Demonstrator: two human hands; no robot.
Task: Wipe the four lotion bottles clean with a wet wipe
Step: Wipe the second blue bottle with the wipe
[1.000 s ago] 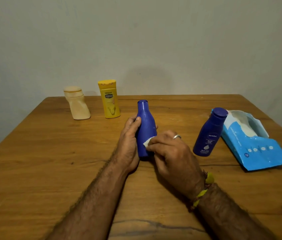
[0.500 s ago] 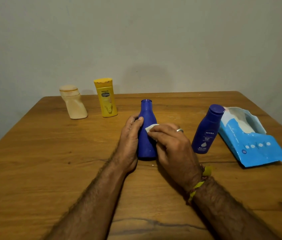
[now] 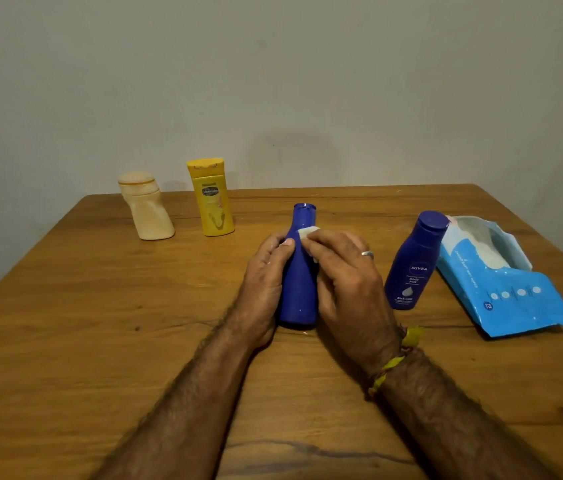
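A plain blue bottle stands upright at the table's middle. My left hand grips its left side. My right hand presses a small white wet wipe against the bottle's upper right side, near the neck. A second blue bottle, labelled Nivea, stands to the right, untouched. At the far left stand a yellow Vaseline bottle and a cream bottle, both upright.
An opened blue wet-wipe pack lies on the wooden table to the right, touching the Nivea bottle. A grey wall rises right behind the table's far edge.
My right hand has slid the wipe up the plain blue bottle, from its lower middle to near the neck. My left hand kept its hold on the bottle.
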